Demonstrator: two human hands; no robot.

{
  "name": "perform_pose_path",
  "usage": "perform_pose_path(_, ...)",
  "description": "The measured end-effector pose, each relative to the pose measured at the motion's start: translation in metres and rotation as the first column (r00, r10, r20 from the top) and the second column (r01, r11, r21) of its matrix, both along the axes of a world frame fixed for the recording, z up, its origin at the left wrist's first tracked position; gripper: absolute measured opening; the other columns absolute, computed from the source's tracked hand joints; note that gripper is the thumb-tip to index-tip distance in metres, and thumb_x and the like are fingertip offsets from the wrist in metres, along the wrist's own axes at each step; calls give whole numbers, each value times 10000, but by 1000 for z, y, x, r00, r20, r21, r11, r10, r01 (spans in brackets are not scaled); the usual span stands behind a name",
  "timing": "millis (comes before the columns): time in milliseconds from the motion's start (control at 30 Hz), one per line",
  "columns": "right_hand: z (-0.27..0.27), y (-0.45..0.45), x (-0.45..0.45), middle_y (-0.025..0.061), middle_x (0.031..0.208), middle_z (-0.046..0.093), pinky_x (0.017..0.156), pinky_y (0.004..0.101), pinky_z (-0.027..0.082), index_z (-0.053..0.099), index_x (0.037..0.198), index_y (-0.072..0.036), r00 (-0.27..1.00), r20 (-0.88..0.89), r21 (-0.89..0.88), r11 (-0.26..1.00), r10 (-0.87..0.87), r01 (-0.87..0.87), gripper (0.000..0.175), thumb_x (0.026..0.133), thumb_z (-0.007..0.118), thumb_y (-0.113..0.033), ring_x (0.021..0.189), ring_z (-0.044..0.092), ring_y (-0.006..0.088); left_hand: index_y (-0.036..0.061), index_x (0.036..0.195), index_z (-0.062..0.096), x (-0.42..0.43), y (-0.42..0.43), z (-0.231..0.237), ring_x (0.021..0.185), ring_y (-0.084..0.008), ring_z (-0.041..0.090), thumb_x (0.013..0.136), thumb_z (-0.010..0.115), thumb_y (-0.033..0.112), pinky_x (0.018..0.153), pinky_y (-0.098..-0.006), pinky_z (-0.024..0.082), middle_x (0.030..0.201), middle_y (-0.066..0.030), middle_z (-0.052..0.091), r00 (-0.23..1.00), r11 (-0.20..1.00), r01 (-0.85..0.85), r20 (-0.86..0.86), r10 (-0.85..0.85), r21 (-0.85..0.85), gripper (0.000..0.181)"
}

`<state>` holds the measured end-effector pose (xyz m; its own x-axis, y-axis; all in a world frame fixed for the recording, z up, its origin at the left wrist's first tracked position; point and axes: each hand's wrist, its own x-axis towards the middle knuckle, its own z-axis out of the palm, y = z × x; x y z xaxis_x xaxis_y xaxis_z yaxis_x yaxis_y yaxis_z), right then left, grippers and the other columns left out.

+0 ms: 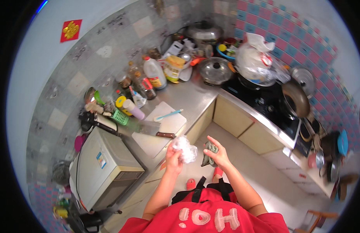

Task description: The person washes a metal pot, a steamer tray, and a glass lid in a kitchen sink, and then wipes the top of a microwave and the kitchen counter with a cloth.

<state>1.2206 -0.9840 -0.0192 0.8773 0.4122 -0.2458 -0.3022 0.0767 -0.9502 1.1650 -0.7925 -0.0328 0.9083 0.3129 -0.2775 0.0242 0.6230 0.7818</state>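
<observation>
A crumpled clear plastic bag (186, 149) is gripped in my left hand (173, 160), just off the counter's front edge. My right hand (219, 154) is beside it with thumb and forefinger apart. A dark grey-green cloth (209, 154) shows at the right palm; whether the other fingers hold it, I cannot tell. Left of my hands a white cutting board (149, 145) lies on the steel counter. Across it rests a cleaver with a brown wooden handle (165, 134). Behind that, a blue-handled utensil (171, 114) lies on a white board (175, 122).
Bottles, a white jug (154, 72) and a yellow packet (173, 68) line the wall. A lidded steel pan (216, 71) stands in the corner. On the right, the black cooktop (261, 102) bears a plastic-bagged bundle and a wok (296, 97). A boxy appliance (107, 163) is at left.
</observation>
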Motion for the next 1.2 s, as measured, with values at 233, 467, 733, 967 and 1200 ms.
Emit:
perform_pose_path(233, 5, 3, -106, 66, 962, 575, 719, 251, 461, 467, 1188, -68, 968, -156, 111, 970, -199, 217, 558, 695, 725, -114, 818, 556, 130, 46, 1191, 432, -32, -46, -8, 925, -226, 578, 684, 484, -96, 810, -330, 482, 1075, -131, 540, 940, 937, 340, 51, -337, -76, 529)
perform_pose_path(467, -26, -85, -213, 39, 751, 549, 592, 249, 451, 547, 879, -38, 481, -306, -93, 529, -822, 844, 187, 704, 570, 25, 660, 532, 121, 21, 938, 609, -104, -147, -13, 960, -238, 550, 671, 516, -49, 775, -310, 459, 1157, -142, 494, 589, 367, 511, -6, -808, 777, 291)
perform_pose_path(733, -29, -197, -357, 133, 815, 616, 710, 318, 471, 602, 930, 1, 113, 299, -178, 61, -948, 982, 233, 732, 604, -122, 746, 601, 220, -1, 1080, 568, -213, -292, -19, 1062, -290, 504, 711, 617, -5, 749, -329, 535, 1287, -176, 355, 132, 1, 554, -87, -987, 832, 372)
perform_pose_path(967, -1, -273, -519, 119, 905, 604, 703, 330, 482, 609, 1012, -79, 351, 470, -455, 118, -810, 883, 288, 743, 614, -182, 776, 599, 282, -38, 922, 604, -328, -397, -26, 782, -184, 615, 755, 572, -7, 638, -274, 537, 895, -140, 591, 47, -85, 631, -147, -988, 771, 173)
perform_pose_path(1200, -20, -290, -587, 109, 919, 600, 644, 366, 493, 553, 1009, -108, 416, 528, -569, 56, -740, 820, 298, 735, 628, -200, 786, 600, 288, -52, 673, 559, -388, -453, -44, 536, -123, 562, 710, 607, 62, 480, -277, 462, 580, -84, 574, 135, -191, 680, -378, -916, 708, 129)
